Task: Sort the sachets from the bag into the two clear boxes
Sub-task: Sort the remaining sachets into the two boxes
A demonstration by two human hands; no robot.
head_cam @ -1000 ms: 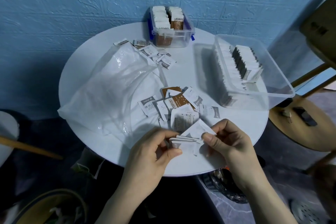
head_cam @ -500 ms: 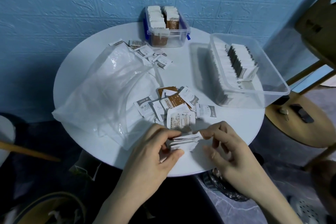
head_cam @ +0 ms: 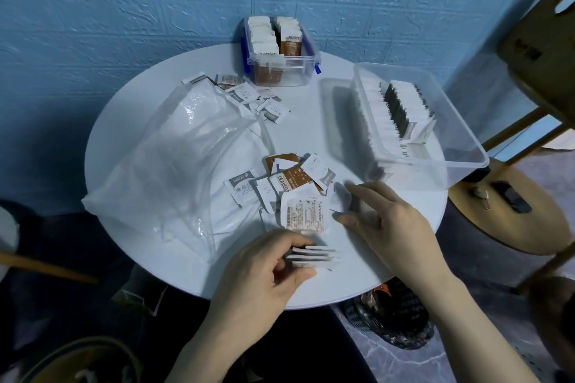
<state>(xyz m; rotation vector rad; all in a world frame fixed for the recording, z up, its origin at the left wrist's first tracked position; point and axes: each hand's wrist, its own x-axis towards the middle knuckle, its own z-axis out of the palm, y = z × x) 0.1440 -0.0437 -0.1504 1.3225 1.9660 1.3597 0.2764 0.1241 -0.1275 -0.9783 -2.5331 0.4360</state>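
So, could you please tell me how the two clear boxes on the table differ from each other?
The small box stands at the table's far edge by the wall and has blue clips; the large box sits at the right edge and shows no clips. The small box holds brown and white sachets and looks nearly full; the large box holds white, dark-edged sachets, with bare space on its right side. Both are clear, lidless, with sachets standing in rows.
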